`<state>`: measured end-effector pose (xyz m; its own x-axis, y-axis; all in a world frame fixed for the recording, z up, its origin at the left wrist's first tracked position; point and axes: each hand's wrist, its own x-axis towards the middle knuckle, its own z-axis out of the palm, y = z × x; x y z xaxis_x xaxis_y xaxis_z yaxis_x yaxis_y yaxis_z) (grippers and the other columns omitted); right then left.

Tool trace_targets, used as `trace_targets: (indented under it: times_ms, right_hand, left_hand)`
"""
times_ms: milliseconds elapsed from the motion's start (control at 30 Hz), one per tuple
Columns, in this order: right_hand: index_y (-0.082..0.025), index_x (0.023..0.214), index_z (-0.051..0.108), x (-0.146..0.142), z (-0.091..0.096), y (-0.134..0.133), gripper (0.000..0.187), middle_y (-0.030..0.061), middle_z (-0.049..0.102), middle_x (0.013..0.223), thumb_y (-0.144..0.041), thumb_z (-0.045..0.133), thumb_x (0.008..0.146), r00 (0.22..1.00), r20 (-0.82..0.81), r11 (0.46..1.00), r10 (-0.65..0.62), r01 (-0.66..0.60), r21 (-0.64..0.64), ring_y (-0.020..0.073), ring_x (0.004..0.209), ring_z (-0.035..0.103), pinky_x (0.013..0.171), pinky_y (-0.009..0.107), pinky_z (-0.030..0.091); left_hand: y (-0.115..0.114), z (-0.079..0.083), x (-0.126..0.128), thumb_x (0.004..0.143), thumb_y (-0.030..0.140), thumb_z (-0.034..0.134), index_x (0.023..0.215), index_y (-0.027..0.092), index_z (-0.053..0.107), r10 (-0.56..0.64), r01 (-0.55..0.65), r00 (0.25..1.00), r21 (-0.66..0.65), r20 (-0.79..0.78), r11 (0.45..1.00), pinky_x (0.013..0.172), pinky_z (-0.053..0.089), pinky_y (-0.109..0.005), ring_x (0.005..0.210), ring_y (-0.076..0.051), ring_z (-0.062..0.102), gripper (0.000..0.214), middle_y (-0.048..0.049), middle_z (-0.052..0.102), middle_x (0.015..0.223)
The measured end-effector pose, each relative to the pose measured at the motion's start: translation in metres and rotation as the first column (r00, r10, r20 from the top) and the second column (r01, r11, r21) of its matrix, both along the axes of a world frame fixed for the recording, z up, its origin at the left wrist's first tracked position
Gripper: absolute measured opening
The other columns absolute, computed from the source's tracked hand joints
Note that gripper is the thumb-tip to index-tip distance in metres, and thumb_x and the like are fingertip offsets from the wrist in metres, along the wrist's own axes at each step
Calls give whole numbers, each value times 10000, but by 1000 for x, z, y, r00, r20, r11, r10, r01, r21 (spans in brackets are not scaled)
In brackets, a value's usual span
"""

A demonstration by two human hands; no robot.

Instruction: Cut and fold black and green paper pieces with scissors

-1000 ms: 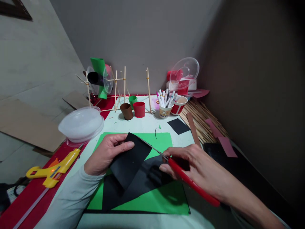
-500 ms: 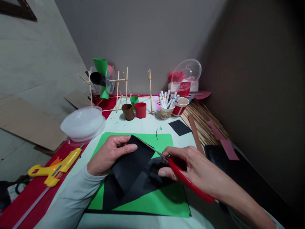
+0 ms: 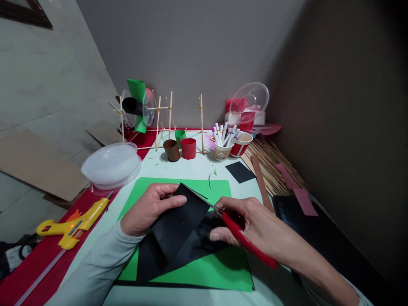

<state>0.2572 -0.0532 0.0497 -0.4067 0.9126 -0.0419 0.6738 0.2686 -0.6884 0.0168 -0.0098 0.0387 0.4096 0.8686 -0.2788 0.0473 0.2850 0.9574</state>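
My left hand point(image 3: 154, 208) pinches the upper left edge of a piece of black paper point(image 3: 178, 225), thumb on top. Red-handled scissors point(image 3: 245, 240) are gripped in my right hand point(image 3: 251, 221), their blades along the paper's upper right edge. A thin black strip stands away from that edge by the blades. Beneath lies a larger black sheet point(image 3: 191, 250), resting on green paper point(image 3: 207, 272). A separate black rectangle point(image 3: 240, 172) lies beyond my right hand.
A yellow glue gun point(image 3: 76, 223) and plastic lids point(image 3: 110, 163) lie at left. Behind stand paper cups in brown point(image 3: 171, 151), red point(image 3: 188, 148) and green, a stick frame point(image 3: 201, 123), and a cup of markers point(image 3: 223, 151). Wooden sticks point(image 3: 274, 163) are piled at right.
My left hand and the black paper have shifted slightly right, while the scissors have moved slightly left, so the blades reach a little farther along the paper's edge.
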Motion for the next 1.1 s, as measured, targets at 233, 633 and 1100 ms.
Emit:
trace_targets:
  times_ms: [233, 633, 1100]
  right_hand:
    - [-195, 699, 562, -2, 5, -4, 410, -56, 527, 556, -530, 575, 936, 999, -43, 999, 9, -11, -38, 105, 521, 411, 529, 229, 301]
    - [-198, 770, 556, -6, 2, 1, 472, -71, 410, 560, -658, 640, 830, 1000, -4, 997, -12, 11, -81, 108, 552, 311, 476, 228, 221]
    - [-191, 656, 453, 5, -12, 13, 468, -69, 396, 561, -555, 628, 892, 991, -125, 999, -44, 44, 1, 98, 565, 302, 499, 228, 246]
  left_hand:
    - [1, -3, 2, 688, 370, 840, 803, 159, 745, -16, 16, 1000, -17, 15, 1000, 604, 469, -224, 645, -149, 624, 257, -20, 732, 733]
    - [-1, -5, 5, 684, 373, 840, 768, 156, 741, -54, 55, 998, -41, 15, 998, 610, 469, -225, 644, -151, 620, 253, -17, 726, 715]
    - [0, -9, 7, 712, 330, 822, 659, 170, 689, -20, 20, 999, -1, 31, 1000, 505, 366, -185, 540, -84, 489, 215, 54, 602, 581]
